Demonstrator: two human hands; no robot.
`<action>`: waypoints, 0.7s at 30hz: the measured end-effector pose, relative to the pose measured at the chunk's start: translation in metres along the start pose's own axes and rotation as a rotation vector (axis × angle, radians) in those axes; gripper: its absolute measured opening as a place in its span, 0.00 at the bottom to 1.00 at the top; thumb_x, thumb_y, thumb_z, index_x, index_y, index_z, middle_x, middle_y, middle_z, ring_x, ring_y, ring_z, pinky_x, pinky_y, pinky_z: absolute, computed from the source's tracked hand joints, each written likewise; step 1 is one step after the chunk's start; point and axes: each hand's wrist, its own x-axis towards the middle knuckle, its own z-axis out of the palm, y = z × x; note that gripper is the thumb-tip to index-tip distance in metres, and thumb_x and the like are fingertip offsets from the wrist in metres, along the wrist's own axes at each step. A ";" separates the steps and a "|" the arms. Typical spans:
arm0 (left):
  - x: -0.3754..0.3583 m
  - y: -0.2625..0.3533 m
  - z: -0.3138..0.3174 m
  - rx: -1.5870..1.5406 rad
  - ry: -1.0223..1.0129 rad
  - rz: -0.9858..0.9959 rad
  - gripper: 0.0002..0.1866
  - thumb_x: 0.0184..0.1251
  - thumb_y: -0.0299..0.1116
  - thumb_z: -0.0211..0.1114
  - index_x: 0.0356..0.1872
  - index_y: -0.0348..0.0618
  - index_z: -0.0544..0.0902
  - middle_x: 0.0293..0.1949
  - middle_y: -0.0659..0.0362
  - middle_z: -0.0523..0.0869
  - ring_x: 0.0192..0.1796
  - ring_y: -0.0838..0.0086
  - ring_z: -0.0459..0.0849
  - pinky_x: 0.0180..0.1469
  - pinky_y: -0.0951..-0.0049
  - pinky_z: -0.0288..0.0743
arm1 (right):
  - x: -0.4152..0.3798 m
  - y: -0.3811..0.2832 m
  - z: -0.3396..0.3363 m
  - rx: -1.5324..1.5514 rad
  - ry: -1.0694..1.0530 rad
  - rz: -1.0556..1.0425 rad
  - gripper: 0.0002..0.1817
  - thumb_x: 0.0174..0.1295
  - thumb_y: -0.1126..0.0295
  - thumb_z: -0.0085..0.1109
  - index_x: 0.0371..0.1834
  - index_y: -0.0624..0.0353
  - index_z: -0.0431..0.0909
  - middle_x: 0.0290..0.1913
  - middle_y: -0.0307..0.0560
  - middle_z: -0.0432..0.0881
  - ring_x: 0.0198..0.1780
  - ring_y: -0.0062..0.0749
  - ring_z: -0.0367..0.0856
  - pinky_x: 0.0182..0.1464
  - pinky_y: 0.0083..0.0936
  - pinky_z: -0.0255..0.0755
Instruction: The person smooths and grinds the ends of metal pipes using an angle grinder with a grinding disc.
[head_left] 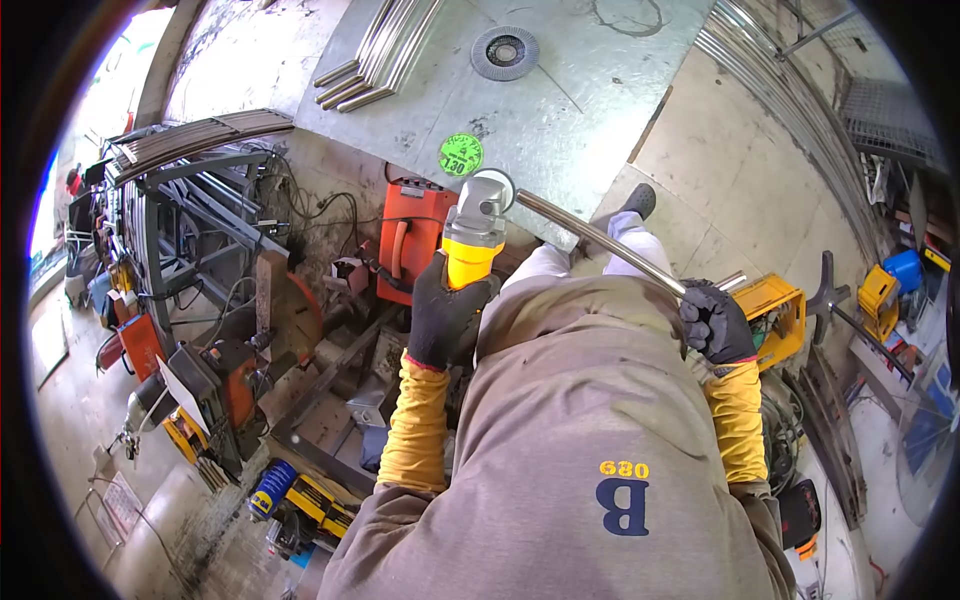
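My left hand, in a dark work glove, is closed around the yellow body of an angle grinder. The grinder's grey head points away from me, and its round disc sits right at the end of a shiny metal tube. Gloved as well, my right hand grips the near end of that tube, which slants up and left toward the disc. Beyond the grinder, a round green sticker marks the edge of a metal-topped table.
On the table lie a flap disc and several bent metal tubes. An orange machine stands left of the grinder. Past my right hand is a yellow crate. Metal frames and cables crowd the left; long tubes line the right wall.
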 end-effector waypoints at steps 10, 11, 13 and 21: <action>0.004 0.000 0.008 0.094 -0.054 0.115 0.18 0.69 0.29 0.79 0.55 0.33 0.85 0.42 0.58 0.92 0.42 0.75 0.88 0.47 0.68 0.82 | 0.006 0.001 -0.012 0.152 -0.105 0.017 0.07 0.82 0.60 0.62 0.47 0.48 0.83 0.33 0.33 0.82 0.19 0.14 0.69 0.20 0.19 0.62; 0.006 -0.006 0.007 0.181 -0.051 0.203 0.18 0.69 0.28 0.79 0.56 0.33 0.85 0.43 0.58 0.92 0.43 0.75 0.88 0.47 0.68 0.83 | 0.007 0.002 -0.015 0.154 -0.104 0.016 0.07 0.82 0.60 0.62 0.47 0.48 0.83 0.33 0.33 0.82 0.19 0.14 0.69 0.20 0.19 0.62; 0.003 0.001 0.005 0.117 -0.067 0.112 0.18 0.70 0.28 0.77 0.58 0.34 0.86 0.44 0.60 0.92 0.44 0.76 0.89 0.49 0.70 0.84 | 0.012 0.005 -0.019 0.237 -0.131 0.035 0.06 0.82 0.62 0.61 0.48 0.50 0.84 0.33 0.34 0.82 0.19 0.14 0.70 0.20 0.18 0.62; -0.001 -0.020 -0.003 -0.125 0.095 0.003 0.17 0.73 0.29 0.76 0.60 0.38 0.87 0.45 0.59 0.93 0.44 0.75 0.92 0.49 0.70 0.86 | 0.035 0.020 -0.039 0.463 -0.250 0.153 0.09 0.84 0.63 0.59 0.52 0.55 0.84 0.34 0.38 0.85 0.21 0.16 0.73 0.21 0.18 0.63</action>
